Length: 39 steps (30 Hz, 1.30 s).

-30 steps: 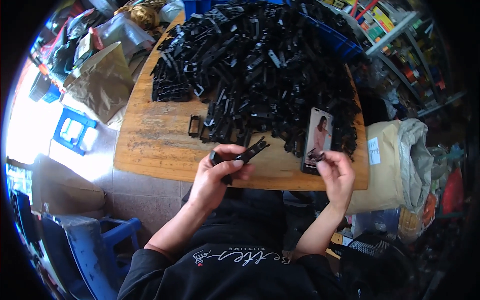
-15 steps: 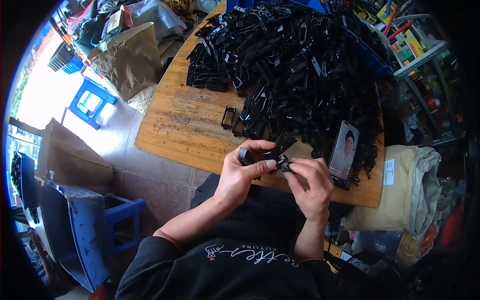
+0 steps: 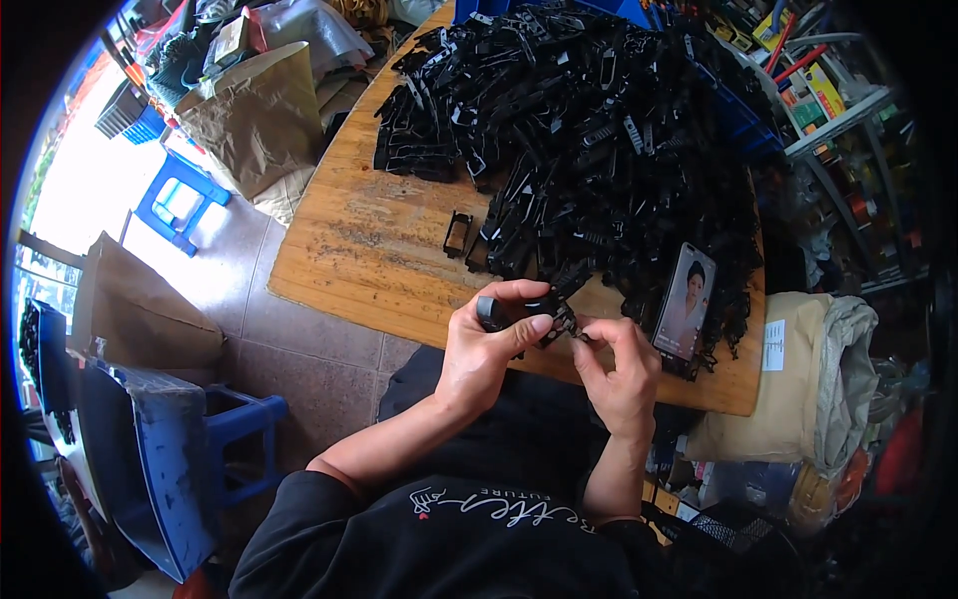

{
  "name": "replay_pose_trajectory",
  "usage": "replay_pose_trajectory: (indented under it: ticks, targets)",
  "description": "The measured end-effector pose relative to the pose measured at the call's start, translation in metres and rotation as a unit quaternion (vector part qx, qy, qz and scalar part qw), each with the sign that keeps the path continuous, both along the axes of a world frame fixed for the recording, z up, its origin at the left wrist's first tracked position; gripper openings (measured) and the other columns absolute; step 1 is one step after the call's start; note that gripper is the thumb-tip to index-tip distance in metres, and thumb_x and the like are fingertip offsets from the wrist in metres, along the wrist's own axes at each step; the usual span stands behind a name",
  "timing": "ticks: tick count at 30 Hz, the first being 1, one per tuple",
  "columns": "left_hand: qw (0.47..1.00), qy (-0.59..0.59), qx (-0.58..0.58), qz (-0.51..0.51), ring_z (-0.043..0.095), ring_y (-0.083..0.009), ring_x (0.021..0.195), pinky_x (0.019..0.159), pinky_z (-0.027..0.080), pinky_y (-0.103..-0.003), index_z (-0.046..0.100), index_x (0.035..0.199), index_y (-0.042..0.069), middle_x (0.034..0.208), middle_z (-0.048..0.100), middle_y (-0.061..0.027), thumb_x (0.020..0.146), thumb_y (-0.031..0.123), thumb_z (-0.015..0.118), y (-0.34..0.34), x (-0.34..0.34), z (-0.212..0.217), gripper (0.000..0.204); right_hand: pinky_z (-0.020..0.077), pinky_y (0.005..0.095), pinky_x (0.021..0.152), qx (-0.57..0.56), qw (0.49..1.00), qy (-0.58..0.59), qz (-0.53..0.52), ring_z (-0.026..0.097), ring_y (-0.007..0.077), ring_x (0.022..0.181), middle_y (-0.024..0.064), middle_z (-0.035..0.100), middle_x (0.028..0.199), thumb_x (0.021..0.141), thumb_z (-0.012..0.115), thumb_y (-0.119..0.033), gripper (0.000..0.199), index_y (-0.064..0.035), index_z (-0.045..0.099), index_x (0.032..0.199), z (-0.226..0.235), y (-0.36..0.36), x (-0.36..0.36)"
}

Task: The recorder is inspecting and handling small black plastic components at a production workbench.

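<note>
My left hand (image 3: pixel 481 344) grips a black plastic part (image 3: pixel 562 299) between thumb and fingers, above the table's near edge. A dark band (image 3: pixel 489 312) wraps one of its fingers. My right hand (image 3: pixel 621 371) pinches at the near right end of the same part; whether a separate small piece sits in its fingertips is too small to tell. A large heap of similar black plastic parts (image 3: pixel 569 130) covers the far side of the table. One frame-shaped black part (image 3: pixel 458 235) stands apart at the heap's left edge.
A phone (image 3: pixel 686 304) with a lit screen leans at the heap's right side. The wooden table (image 3: pixel 349 250) has a worn top. Blue stools (image 3: pixel 183 205), brown paper bags (image 3: pixel 254 125) and a blue bin (image 3: pixel 170 469) stand left; a sack (image 3: pixel 763 399) and shelves (image 3: pixel 838 120) are right.
The black part has turned in my left hand, showing more of its detailed side. My right fingertips have shifted slightly toward me and closed in at its end.
</note>
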<state>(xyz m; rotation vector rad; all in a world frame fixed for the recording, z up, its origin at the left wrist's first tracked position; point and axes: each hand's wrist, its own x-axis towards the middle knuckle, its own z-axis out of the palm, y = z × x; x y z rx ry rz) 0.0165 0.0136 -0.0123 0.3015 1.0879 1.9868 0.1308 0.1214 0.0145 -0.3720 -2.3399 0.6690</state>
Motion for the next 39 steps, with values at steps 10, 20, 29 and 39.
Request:
replay_pose_trajectory:
  ticks: [10, 20, 29, 39]
  targets:
    - [0.999, -0.012, 0.033, 0.024, 0.057, -0.0082, 0.073, 0.064, 0.044, -0.018, 0.057, 0.105, 0.002, 0.083, 0.061, -0.0024, 0.074, 0.001, 0.069, -0.001, 0.004, -0.003, 0.033, 0.0474, 0.0309, 0.060, 0.061, 0.998, -0.009, 0.018, 0.059, 0.0225, 0.067, 0.0123, 0.065, 0.088, 0.066, 0.066, 0.006, 0.024, -0.0029, 0.052, 0.082, 0.005, 0.001, -0.002]
    - [0.999, 0.001, 0.034, 0.036, 0.054, -0.0048, 0.073, 0.064, 0.042, -0.017, 0.057, 0.106, 0.002, 0.086, 0.062, -0.0013, 0.074, -0.002, 0.068, -0.003, 0.001, -0.001, 0.034, 0.0477, 0.0288, 0.059, 0.006, 0.999, -0.045, -0.004, 0.061, 0.0208, 0.066, 0.0102, 0.063, 0.078, 0.071, 0.067, 0.003, 0.019, -0.0006, 0.052, 0.082, 0.008, -0.007, -0.001]
    - [0.952, 0.287, 0.040, 0.096, 0.059, -0.0167, 0.090, 0.075, 0.048, -0.025, 0.060, 0.100, -0.001, 0.103, 0.061, -0.0131, 0.072, -0.002, 0.069, -0.005, 0.007, -0.005, 0.030, 0.0452, 0.0253, 0.049, -0.164, 0.981, -0.093, -0.036, 0.061, 0.0163, 0.056, 0.0088, 0.059, 0.064, 0.072, 0.067, 0.001, 0.018, -0.0005, 0.051, 0.079, 0.006, -0.016, -0.002]
    - [0.995, 0.067, 0.046, 0.064, 0.060, -0.0174, 0.084, 0.074, 0.050, -0.028, 0.054, 0.106, -0.002, 0.099, 0.060, -0.0132, 0.074, -0.003, 0.065, -0.002, -0.001, 0.004, 0.033, 0.0430, 0.0179, 0.051, -0.498, 0.856, -0.109, 0.085, 0.057, 0.0080, 0.061, 0.0056, 0.062, 0.072, 0.082, 0.062, -0.006, 0.015, 0.0025, 0.053, 0.091, 0.010, -0.001, -0.006]
